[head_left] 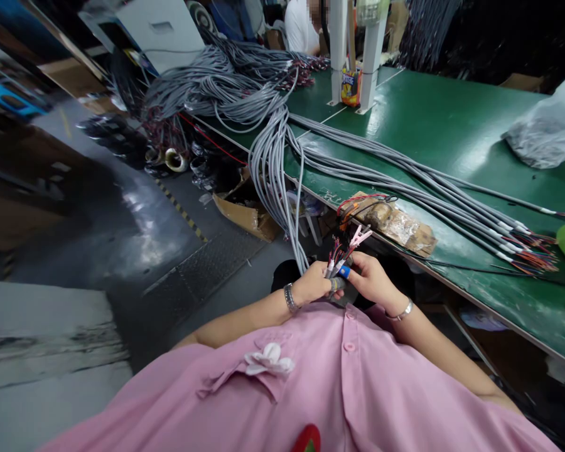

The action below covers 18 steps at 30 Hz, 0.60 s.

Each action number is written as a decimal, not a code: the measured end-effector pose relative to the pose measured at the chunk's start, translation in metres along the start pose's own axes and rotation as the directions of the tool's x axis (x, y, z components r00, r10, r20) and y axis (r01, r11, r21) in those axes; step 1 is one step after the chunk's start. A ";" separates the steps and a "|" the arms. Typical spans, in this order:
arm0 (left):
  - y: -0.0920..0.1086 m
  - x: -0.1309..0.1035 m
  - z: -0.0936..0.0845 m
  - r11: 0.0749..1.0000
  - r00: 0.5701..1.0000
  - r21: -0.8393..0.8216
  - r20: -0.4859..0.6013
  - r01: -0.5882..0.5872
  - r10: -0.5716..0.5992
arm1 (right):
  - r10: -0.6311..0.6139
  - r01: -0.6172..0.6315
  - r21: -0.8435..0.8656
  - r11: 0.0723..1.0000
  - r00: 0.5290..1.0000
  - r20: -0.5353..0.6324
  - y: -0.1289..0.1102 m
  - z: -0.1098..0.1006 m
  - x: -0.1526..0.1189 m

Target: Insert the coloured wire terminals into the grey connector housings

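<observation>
Grey cables (pixel 277 169) hang off the bench edge and run down to my hands near my lap. My left hand (pixel 314 282) is closed around the cable ends, just below their white sleeves. From the ends, thin red and dark wires (pixel 334 251) fan upward. My right hand (pixel 371 276), with blue wrapping on a finger, is closed at the same bundle, touching it from the right. A pink clip-like piece (pixel 359 237) sticks up between the hands; what grips it is too small to tell.
On the green bench (pixel 433 119) lie more grey cables (pixel 405 172), a taped wooden block (pixel 400 226) and a plastic bag (pixel 548 122). White posts (pixel 371 56) rise behind. A cardboard box (pixel 245 210) sits below the edge. A person (pixel 301 25) is across the bench.
</observation>
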<state>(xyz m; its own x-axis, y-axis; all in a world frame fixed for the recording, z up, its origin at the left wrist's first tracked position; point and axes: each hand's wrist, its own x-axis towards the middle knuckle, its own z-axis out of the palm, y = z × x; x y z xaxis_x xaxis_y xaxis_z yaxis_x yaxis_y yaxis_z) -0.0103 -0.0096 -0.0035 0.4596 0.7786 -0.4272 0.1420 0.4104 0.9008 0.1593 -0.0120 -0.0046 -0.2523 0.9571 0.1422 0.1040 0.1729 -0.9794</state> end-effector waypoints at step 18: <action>-0.009 0.002 -0.004 0.970 0.979 -0.140 -0.079 -0.196 0.187 | 0.269 -0.190 0.465 0.865 0.957 -0.108 -0.002 0.021 -0.015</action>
<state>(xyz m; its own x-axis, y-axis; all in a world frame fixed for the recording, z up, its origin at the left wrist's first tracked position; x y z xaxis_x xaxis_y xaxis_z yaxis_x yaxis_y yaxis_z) -0.0142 -0.0093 -0.0129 0.4073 0.8766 -0.2562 -0.0756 0.3119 0.9471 0.1428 -0.0312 -0.0081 -0.1095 0.9877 -0.1117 -0.3090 -0.1407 -0.9406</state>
